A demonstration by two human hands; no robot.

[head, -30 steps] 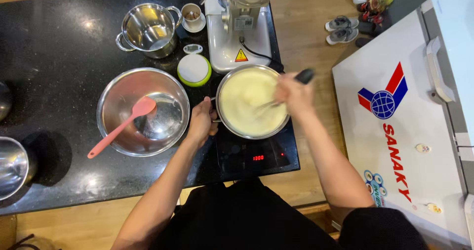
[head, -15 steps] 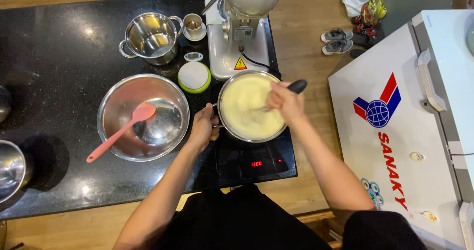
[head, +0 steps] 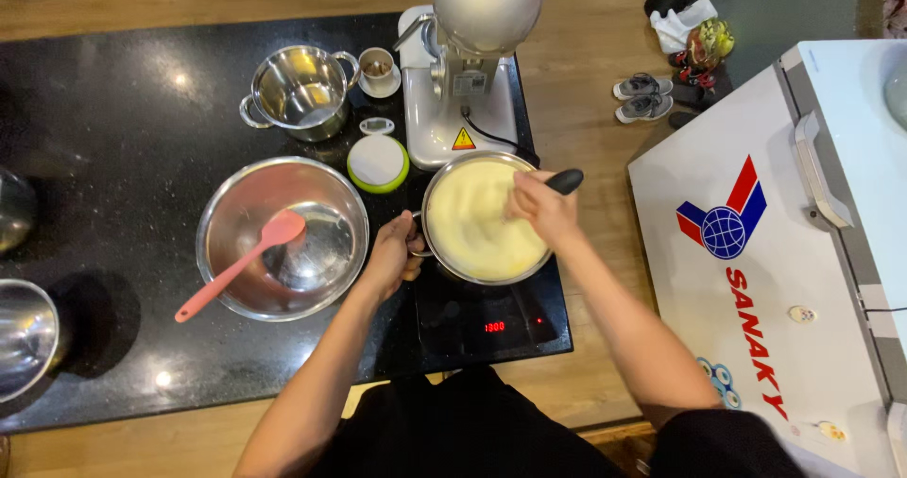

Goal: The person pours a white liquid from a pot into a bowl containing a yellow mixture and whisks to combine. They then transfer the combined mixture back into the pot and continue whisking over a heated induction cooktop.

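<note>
Pot [head: 472,228] between left grip [head: 392,256] and right grip [head: 540,204].

The right hand [head: 543,209] covers most of the black-handled tool [head: 565,181], and its working end over the pale cream is only a blur. The left hand [head: 392,256] hides the pot's handle [head: 417,235], fingers wrapped round it. Two steel bowls [head: 24,341] are cut off at the left edge, one just a sliver. The stand mixer [head: 463,62] loses its top to the frame. The digits on the red display [head: 494,327] are too small to make out. The white freezer [head: 803,251] runs off the right side
</note>
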